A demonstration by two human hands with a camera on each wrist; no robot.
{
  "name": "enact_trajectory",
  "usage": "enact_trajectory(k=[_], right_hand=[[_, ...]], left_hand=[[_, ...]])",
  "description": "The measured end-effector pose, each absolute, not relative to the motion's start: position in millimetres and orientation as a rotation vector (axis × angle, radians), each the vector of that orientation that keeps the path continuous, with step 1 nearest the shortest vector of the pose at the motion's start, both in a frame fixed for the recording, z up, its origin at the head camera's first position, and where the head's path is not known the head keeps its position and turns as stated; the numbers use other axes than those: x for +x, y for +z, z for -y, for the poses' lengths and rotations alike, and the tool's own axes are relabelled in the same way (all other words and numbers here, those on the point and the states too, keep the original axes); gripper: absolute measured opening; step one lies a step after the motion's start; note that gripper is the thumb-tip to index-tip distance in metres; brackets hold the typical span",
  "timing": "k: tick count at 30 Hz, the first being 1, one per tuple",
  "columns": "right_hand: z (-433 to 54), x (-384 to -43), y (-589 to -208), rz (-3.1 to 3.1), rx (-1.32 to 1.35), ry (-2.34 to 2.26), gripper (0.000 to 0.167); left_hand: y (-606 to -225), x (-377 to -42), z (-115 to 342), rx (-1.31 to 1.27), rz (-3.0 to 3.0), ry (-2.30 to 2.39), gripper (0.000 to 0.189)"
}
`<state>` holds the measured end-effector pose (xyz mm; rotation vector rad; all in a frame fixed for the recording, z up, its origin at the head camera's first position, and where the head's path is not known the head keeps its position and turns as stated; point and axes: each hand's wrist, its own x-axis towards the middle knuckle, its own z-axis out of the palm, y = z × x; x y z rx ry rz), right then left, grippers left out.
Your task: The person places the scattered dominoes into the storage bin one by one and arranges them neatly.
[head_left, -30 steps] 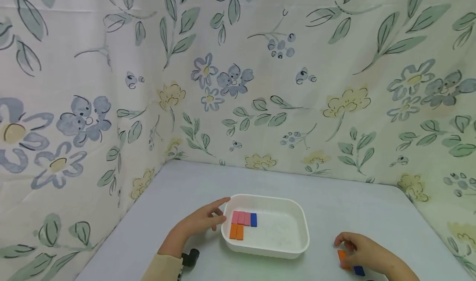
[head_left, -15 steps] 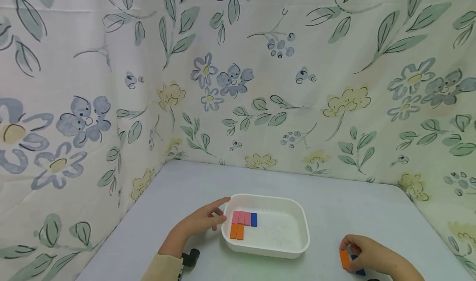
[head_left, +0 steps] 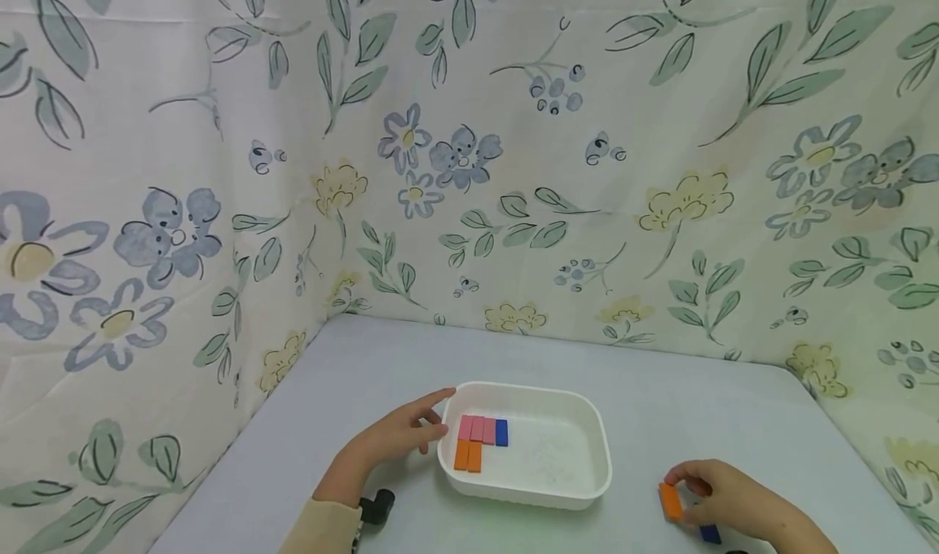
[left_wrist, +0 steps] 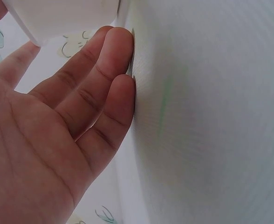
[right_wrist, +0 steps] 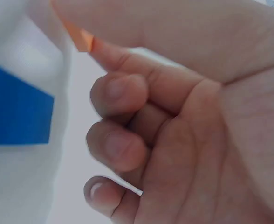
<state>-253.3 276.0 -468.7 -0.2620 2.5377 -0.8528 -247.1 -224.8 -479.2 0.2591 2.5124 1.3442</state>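
The white tray (head_left: 530, 499) lies on the table with my left hand (head_left: 399, 430) at its left side. The index fingertip and thumb touch the tray's edge; in the left wrist view the other fingers (left_wrist: 116, 107) rest against the tabletop. On the right, my right hand (head_left: 734, 499) pinches an orange block (head_left: 670, 503) between thumb and index finger; its end (right_wrist: 81, 39) shows in the right wrist view. A blue block (head_left: 709, 534) lies on the table beneath that hand, partly hidden. The right hand's other fingers are curled and hold nothing.
Inside the tray, at its left, three pink blocks (head_left: 478, 428) and one blue block (head_left: 502, 433) form a row. Two orange blocks (head_left: 468, 456) sit in front of them. A black wrist device (head_left: 377, 507) is by the left wrist. Floral curtains (head_left: 469, 212) hang behind and beside the table.
My right hand closed its thumb and index finger on the orange block and shifted it slightly to the left, away from the blue one. The left hand and tray stayed put.
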Motion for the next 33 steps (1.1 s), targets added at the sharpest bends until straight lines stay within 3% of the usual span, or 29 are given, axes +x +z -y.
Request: enact_trajectory(k=[13, 33], right_hand=[[-266, -242, -442, -2.517, -0.634, -0.977, 0.039], [-222, -228, -414, -2.487, -0.882, -1.023, 0.034]], left_hand=[[-477, -246, 227, 0.246, -2.518, 1.339, 0.064], [-479, -247, 226, 0.251, -2.509, 1.345, 0.063]])
